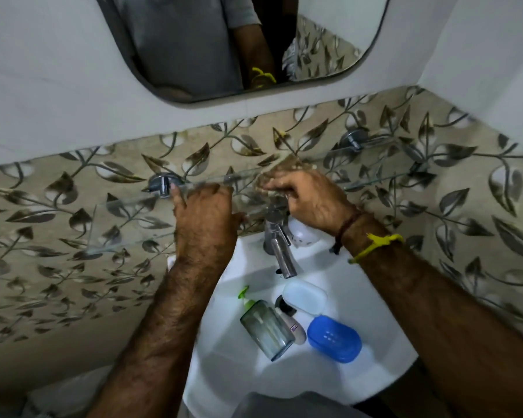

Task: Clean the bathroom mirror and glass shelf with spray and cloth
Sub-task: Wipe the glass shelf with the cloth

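**Where Glass Can Break**

Since the shelf (pixel 127 218) is thin glass on two metal clips (pixel 160 184), it looks hard, slippery and easy to crack, so hold it near a clip. The left hand (pixel 206 218) rests on its front edge, fingers curled. The right hand (pixel 311 203) pinches a blurry cloth (pixel 272 184). Above hangs the mirror (pixel 194 55); below sits a white sink (pixel 360 312).

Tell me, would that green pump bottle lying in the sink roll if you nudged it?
Probably not far: the pump bottle lies on its side and looks flat-sided. It may slide instead, since the white sink looks glossy. It seems nearly empty, so likely light; a tube leans against it.
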Demonstrator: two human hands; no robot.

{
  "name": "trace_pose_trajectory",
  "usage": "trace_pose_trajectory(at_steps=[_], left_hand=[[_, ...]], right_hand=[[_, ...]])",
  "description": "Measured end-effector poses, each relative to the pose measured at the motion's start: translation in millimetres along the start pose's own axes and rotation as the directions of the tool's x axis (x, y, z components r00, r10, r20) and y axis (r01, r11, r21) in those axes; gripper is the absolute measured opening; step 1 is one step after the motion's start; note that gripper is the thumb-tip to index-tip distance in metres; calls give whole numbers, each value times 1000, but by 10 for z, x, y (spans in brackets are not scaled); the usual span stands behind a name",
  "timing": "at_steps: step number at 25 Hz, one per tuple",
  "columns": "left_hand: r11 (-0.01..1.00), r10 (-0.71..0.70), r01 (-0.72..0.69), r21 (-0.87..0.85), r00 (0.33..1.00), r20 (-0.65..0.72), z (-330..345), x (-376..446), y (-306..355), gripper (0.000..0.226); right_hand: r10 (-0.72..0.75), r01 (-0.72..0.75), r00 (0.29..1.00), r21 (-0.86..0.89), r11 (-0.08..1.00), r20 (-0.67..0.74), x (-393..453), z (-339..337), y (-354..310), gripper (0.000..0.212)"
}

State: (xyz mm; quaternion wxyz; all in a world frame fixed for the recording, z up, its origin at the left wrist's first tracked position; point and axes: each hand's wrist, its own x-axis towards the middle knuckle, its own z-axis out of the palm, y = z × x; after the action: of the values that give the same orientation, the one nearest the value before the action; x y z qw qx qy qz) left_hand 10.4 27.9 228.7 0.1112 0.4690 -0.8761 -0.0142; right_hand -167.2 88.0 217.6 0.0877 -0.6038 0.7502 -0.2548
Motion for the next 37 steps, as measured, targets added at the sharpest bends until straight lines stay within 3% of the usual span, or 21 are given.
trace_pose_trajectory(at_steps=[4,9,13,16,18,21,26,28,30,34,37], left_hand=[[994,99,-98,-42,995,7,86,102,183,64],[992,121,-120,37,992,-34,137,116,251,65],[988,130,-128,89,991,-16,149,141,288,61],[978,170,-166,128,985,-20,193,82,279,58],[976,163,-156,150,986,-34,220,71,290,54],[972,127,-128,198,992,16,189,119,382,51],[973,110,-122,195,991,74,98,181,415,59],[973,89,-111,203,990,114,34,218,430,59],[983,72,-99,156,983,169,-22,300,491,56],[986,164,-156,-53,955,248,-68,472,612,56],[989,147,-143,-36,950,274,-108,504,612,56]], right_hand=[[138,-157,980,-126,980,-146,74,-80,193,52],[44,-44,999,-5,999,-11,-90,-32,185,52],[128,-146,977,-100,984,-169,-14,-119,277,52],[36,-40,997,-69,997,-66,-73,-155,302,54],[81,-82,996,-47,996,-31,-196,-217,412,54],[173,-191,972,-106,976,-157,-83,-331,479,55],[111,-120,986,-72,990,-125,-199,-203,335,50],[186,-209,964,-111,972,-190,-142,-203,448,53],[215,-245,956,-143,959,-198,57,-210,439,54],[27,-28,999,-62,998,-24,10,-82,196,48],[177,-185,973,-40,982,-149,-72,-220,451,49]])
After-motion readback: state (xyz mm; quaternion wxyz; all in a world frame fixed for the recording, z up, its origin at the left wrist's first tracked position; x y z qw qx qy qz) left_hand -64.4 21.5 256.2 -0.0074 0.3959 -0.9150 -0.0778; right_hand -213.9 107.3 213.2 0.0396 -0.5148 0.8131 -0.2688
